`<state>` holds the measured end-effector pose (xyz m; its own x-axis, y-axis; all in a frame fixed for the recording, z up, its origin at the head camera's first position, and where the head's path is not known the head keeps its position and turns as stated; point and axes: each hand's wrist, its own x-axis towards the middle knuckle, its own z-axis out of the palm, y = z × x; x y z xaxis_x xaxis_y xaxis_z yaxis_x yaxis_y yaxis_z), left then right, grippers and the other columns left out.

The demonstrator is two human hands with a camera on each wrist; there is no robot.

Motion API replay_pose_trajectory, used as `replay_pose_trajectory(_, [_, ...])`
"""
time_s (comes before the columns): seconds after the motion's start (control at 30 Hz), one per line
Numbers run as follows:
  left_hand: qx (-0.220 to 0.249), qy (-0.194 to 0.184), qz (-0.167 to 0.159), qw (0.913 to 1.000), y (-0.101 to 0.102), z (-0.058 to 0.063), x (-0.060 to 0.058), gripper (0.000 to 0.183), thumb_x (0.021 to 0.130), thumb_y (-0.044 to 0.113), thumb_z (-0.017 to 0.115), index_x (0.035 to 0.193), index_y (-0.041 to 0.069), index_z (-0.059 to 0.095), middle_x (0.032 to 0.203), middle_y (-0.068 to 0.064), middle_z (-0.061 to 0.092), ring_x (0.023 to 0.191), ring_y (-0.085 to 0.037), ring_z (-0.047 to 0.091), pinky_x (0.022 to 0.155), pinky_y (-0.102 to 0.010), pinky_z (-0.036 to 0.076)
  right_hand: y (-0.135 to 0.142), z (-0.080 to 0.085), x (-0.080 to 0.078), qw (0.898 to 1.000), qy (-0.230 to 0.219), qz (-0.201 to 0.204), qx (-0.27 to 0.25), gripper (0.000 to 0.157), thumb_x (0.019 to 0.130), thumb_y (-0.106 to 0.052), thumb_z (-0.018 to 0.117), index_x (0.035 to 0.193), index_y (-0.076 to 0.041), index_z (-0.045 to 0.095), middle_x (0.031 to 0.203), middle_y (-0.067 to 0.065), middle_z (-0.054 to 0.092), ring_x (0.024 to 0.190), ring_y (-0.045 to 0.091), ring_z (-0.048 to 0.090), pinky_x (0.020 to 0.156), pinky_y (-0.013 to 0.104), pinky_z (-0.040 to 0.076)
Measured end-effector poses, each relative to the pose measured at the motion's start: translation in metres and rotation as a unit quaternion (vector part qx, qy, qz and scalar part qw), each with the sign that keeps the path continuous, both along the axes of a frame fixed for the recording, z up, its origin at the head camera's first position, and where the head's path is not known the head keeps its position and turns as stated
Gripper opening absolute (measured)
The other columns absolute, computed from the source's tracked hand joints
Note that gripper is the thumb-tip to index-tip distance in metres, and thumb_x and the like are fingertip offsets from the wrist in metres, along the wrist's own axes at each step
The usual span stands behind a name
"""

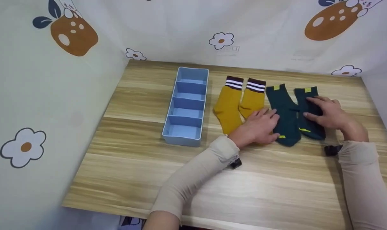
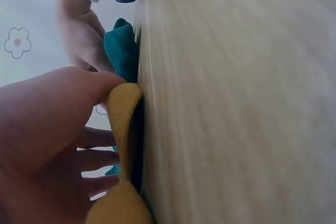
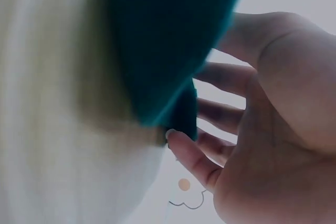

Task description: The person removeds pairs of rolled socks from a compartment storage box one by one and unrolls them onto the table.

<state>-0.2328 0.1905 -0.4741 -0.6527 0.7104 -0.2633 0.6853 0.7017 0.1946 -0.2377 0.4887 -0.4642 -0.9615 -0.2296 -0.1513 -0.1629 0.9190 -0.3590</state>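
Observation:
Two dark green socks with yellow tabs lie side by side on the table. My left hand (image 1: 260,127) rests over the toe of the right yellow sock (image 1: 255,101), its fingers reaching the edge of the left green sock (image 1: 281,103). The other yellow sock (image 1: 230,103), with the same striped cuff, lies just left of it. Spread fingers of my right hand (image 1: 332,113) touch the right green sock (image 1: 313,129). In the left wrist view, yellow knit (image 2: 123,108) lies beside the thumb. Green fabric (image 3: 163,51) fills the middle of the right wrist view, next to the fingers.
A blue box (image 1: 182,141) with several compartments stands left of the socks. The wood-grain table (image 1: 123,166) meets a patterned wall covering (image 1: 180,38) at the back and left. A small black camera (image 1: 332,150) sits at the right wrist.

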Motion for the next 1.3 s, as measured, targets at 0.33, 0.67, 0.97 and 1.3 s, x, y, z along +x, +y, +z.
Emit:
replay_pose_trajectory(0.33, [0.012, -0.007, 0.0, 0.9999, -0.001, 0.001, -0.002, 0.074, 0.11, 0.064, 0.047, 0.172, 0.028, 0.027, 0.184, 0.007, 0.011, 0.17, -0.019, 0.012, 0.139, -0.039, 0.01, -0.002, -0.002, 0.002, 0.999, -0.002, -0.029, -0.018, 0.072, 0.108, -0.03, 0.067, 0.16, 0.009, 0.036, 0.163, 0.049, 0.025, 0.144, 0.07, 0.023, 0.116, 0.077, 0.022])
replay_pose_trajectory(0.67, [0.04, 0.003, 0.025, 0.9989, -0.009, 0.008, -0.011, 0.07, 0.11, 0.06, 0.052, 0.17, 0.029, 0.032, 0.182, 0.006, 0.019, 0.167, -0.018, 0.022, 0.137, -0.041, 0.022, -0.006, 0.0, 0.002, 0.999, -0.007, -0.029, -0.012, 0.07, 0.108, -0.031, 0.065, 0.159, 0.008, 0.038, 0.163, 0.048, 0.024, 0.142, 0.071, 0.023, 0.116, 0.08, 0.023])
replay_pose_trajectory(0.97, [0.047, 0.013, 0.033, 0.9983, -0.017, 0.018, -0.016, 0.071, 0.106, 0.047, 0.067, 0.168, 0.03, 0.036, 0.181, 0.006, 0.024, 0.166, -0.018, 0.026, 0.136, -0.042, 0.024, -0.01, 0.001, 0.0, 0.999, -0.016, -0.032, -0.003, 0.073, 0.108, -0.04, 0.066, 0.159, 0.007, 0.04, 0.164, 0.047, 0.026, 0.148, 0.071, 0.023, 0.119, 0.082, 0.02])
replay_pose_trajectory(1.3, [0.075, 0.017, 0.059, 0.9953, -0.027, 0.036, -0.023, 0.071, 0.106, 0.044, 0.069, 0.167, 0.032, 0.036, 0.18, 0.008, 0.025, 0.166, -0.018, 0.026, 0.136, -0.045, 0.025, -0.024, 0.007, 0.003, 0.995, 0.072, -0.033, -0.056, 0.053, 0.107, -0.031, 0.07, 0.15, -0.003, 0.059, 0.162, 0.037, 0.043, 0.15, 0.065, 0.032, 0.109, 0.086, 0.018])
